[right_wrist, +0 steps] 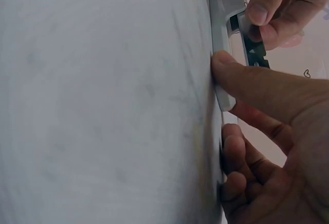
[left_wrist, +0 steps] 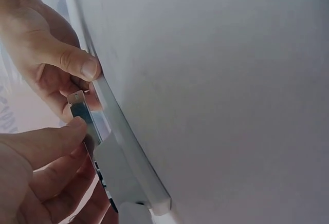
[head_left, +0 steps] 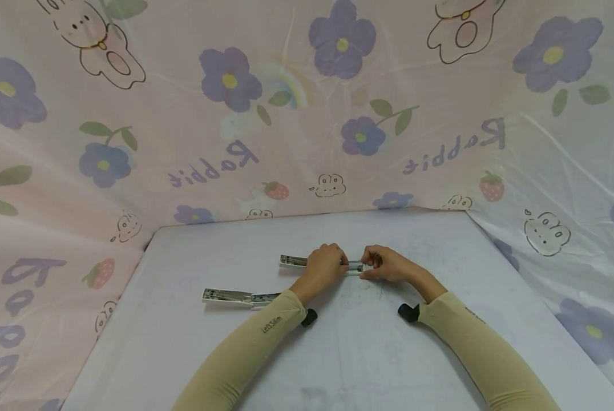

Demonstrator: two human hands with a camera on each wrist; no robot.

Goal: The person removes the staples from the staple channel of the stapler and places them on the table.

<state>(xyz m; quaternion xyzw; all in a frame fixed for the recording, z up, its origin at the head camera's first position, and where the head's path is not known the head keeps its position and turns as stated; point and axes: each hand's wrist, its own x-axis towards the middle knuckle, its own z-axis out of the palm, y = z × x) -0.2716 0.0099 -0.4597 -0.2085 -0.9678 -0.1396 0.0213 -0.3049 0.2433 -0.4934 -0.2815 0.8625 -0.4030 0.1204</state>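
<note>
A long, narrow white casing [head_left: 352,273] with a metallic inside lies across the table, its left end [head_left: 293,261] showing past my left hand [head_left: 325,266]. In the left wrist view, my left thumb and fingers pinch a thin, dark strip with a shiny metal end [left_wrist: 78,100], lifted at an angle from the casing. My right hand [head_left: 388,265] grips the casing's right end, its thumb [right_wrist: 229,72] pressed along the white side wall. The left fingers hide the casing's middle in the head view.
A similar long white piece [head_left: 227,297] with metal parts inside lies nearer on the left, partly behind the left sleeve [head_left: 266,337]. The white table [head_left: 368,354] meets a patterned cloth [head_left: 297,142] at its back and sides. Black wrist cameras [head_left: 408,312] sit below the hands.
</note>
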